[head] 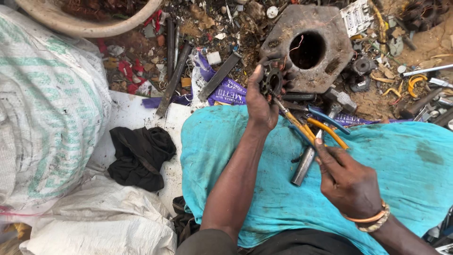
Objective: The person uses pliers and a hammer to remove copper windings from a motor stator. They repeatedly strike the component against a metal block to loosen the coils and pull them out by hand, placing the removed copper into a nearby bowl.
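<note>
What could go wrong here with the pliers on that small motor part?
1. The pliers could slip off the small dark stator and jab the bare left hand gripping it.
2. The right hand holds only the handle ends, so control may be weak.
3. Thin copper wire could snap and flick up.

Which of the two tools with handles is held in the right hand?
The pliers with yellow handles, gripped by the right hand. The blue-handled tool lies loose on the turquoise cloth just beyond them.
</note>
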